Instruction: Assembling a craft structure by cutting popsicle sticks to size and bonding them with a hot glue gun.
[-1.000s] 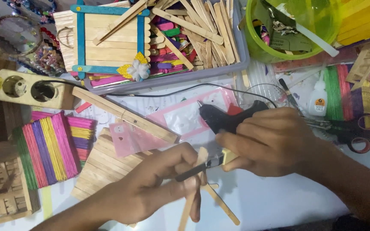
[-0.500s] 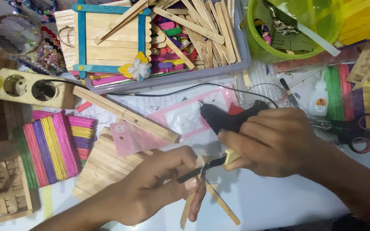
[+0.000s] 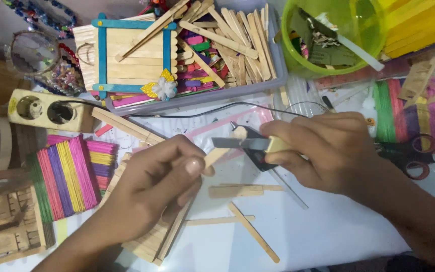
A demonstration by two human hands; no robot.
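My left hand (image 3: 152, 186) pinches a plain wooden craft stick (image 3: 221, 152) between thumb and forefinger, and the stick slants up to the right. My right hand (image 3: 328, 151) grips a small cutter (image 3: 250, 143) with a yellow handle. Its metal blade lies across the stick's upper end. A black glue gun (image 3: 258, 160) lies just under the right hand, mostly hidden by it. Under my left hand sits a flat panel of joined plain sticks (image 3: 149, 242).
Loose cut sticks (image 3: 235, 191) lie on the white table in front of the hands. Behind them are a grey tray (image 3: 278, 75) of sticks, a green bowl (image 3: 298, 60), a power strip (image 3: 46, 110) and scissors (image 3: 419, 156). Coloured stick bundles (image 3: 66, 176) lie at the left.
Both hands have moved up, away from the table's near edge. The stick now slants up to the right, and the cutter blade lies across its top end instead of lower down.
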